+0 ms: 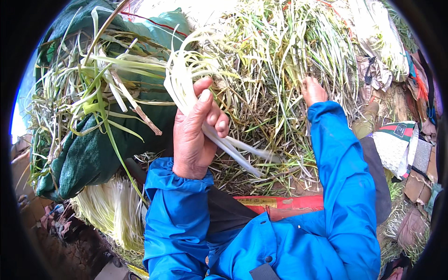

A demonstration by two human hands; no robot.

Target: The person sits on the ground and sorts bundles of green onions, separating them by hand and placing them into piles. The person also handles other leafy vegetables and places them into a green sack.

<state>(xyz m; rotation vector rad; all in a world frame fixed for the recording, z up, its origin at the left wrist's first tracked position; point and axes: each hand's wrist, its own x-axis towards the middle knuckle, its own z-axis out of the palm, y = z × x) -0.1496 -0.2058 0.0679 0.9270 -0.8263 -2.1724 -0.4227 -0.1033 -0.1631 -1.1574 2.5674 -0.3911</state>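
Note:
My left hand is closed around a small bunch of pale leafy stalks; the yellow-green leaves curl above the fist and the white stem ends stick out below, slightly blurred. Farther right, my right hand reaches into a large heap of long green and yellow stalks. Its fingers are bent at the stalks, and whether they grip any cannot be told. At the left, a dark green woven sack bears a tangle of loose leaves and dry trimmings.
Pale stalks lie bundled at the lower left. A red object with a yellow label lies before my body. To the right are a white bag with a green and red stripe, cardboard and a plastic-wrapped bundle of stalks.

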